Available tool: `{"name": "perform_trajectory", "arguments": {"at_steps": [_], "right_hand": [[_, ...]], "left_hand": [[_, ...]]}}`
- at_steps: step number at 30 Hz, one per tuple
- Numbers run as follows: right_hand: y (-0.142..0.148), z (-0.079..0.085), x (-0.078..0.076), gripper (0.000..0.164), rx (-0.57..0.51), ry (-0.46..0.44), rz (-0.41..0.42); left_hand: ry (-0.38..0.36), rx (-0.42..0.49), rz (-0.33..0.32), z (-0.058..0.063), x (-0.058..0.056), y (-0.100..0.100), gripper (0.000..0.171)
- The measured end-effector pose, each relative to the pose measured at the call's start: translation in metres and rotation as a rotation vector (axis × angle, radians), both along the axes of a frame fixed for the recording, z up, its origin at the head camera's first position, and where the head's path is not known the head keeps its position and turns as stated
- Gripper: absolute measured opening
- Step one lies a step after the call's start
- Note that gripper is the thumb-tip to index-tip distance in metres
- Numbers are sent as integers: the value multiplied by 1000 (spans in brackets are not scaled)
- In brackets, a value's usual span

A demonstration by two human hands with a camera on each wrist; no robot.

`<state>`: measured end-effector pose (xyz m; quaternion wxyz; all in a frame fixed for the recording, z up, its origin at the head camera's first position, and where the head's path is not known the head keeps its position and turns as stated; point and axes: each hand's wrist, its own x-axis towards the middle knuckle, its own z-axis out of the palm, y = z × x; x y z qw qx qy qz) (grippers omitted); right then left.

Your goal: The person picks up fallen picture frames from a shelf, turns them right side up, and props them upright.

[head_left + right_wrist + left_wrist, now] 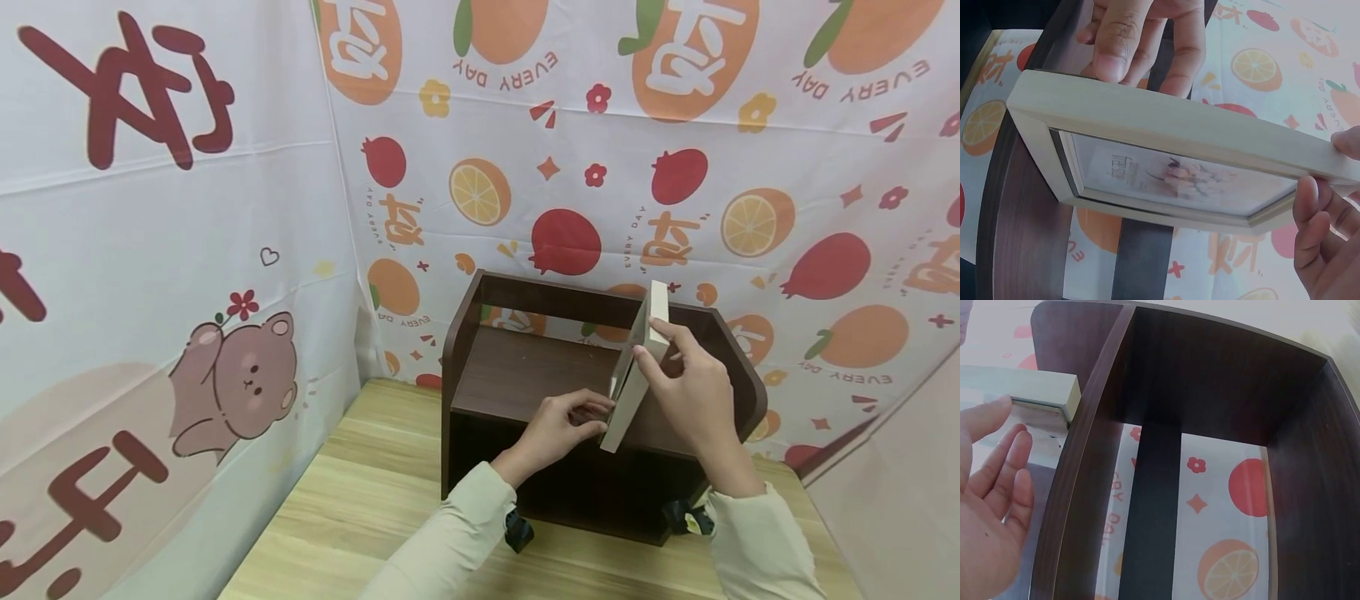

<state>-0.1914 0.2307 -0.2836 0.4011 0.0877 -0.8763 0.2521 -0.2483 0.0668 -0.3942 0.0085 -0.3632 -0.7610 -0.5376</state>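
Fruit-printed cloth [562, 237] hung behind a pale wood desk [360, 483] that bore a dark brown shelf unit [455, 367]. Photo frame [634, 392] was held aslant at the right part of the unit's upper board [525, 367], lower end near the front edge; contact with the board could not be judged. Right hand [697, 392] gripped the upper part, fingers and thumb parted only by the frame's thickness, probably carrying most of the weight. Left hand [558, 427] was at the lower end, thumb against the edge, fingers loosely bent; likely steadying it, though whether they pinched anything could not be told. Two-ended hold presumably kept it from tipping. Picture [1185, 178] inside: floral-looking, lettering illegible. Lower compartment [570, 492] in deep shadow; dark object [519, 531] below the left cuff [491, 490], unidentified.
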Motion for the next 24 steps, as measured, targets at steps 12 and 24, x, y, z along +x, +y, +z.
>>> {"name": "perform_trajectory", "arguments": {"at_steps": [12,24], "right_hand": [[7,5,3,39,30,-62,-13],[10,6,3,41,39,-83,-15]], "left_hand": [[-16,-9,45,-2,0,7,36],[-37,-9,39,-2,0,9,37]]}}
